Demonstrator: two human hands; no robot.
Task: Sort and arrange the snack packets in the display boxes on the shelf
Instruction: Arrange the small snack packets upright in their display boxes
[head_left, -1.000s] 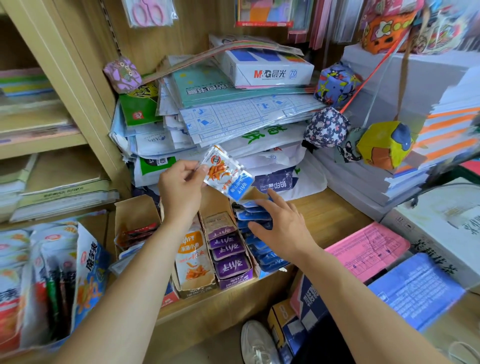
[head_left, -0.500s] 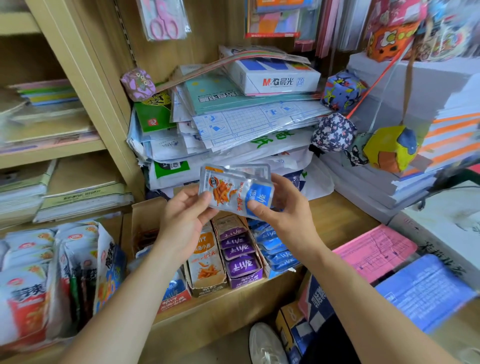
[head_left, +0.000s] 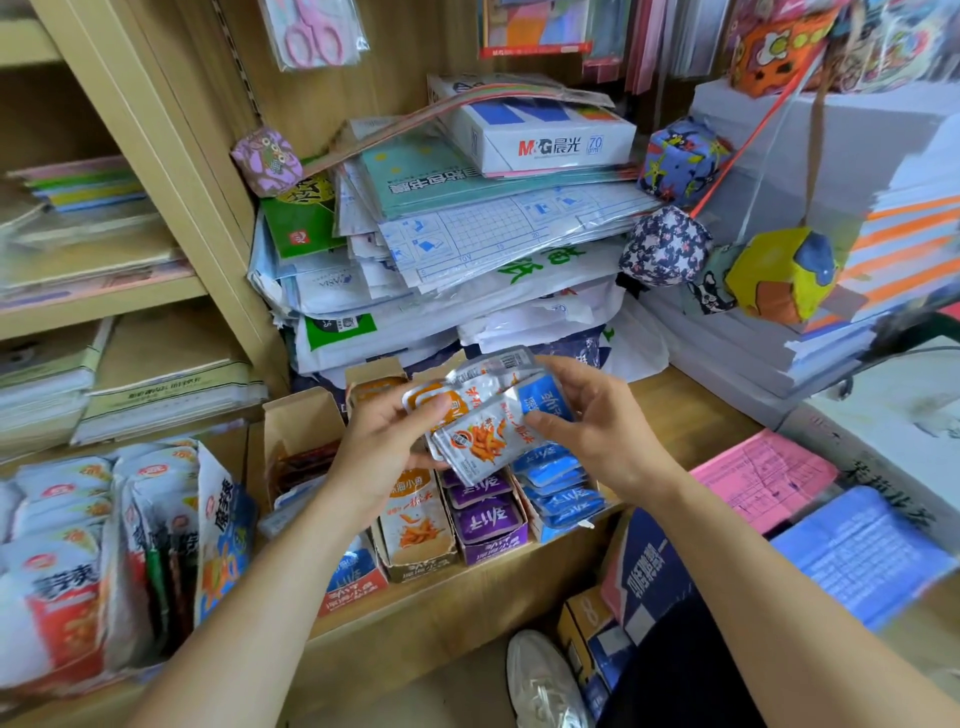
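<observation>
Holding a fanned bunch of silver packets (head_left: 480, 434) between them, both hands hover just above the boxes on the shelf (head_left: 467, 590). The left hand (head_left: 382, 452) pinches the bunch's left edge, thumb on top. The right hand (head_left: 602, 423) grips the right side, fingers curled behind. Below, an orange box (head_left: 415, 530), a purple box (head_left: 488, 519) and a blue box (head_left: 563, 493) stand side by side, each stocked.

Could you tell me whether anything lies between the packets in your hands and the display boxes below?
Nothing visible does. The left hand and right hand hold the snack packets directly above the open-topped display boxes, which stand uncovered, though already stocked.
</observation>
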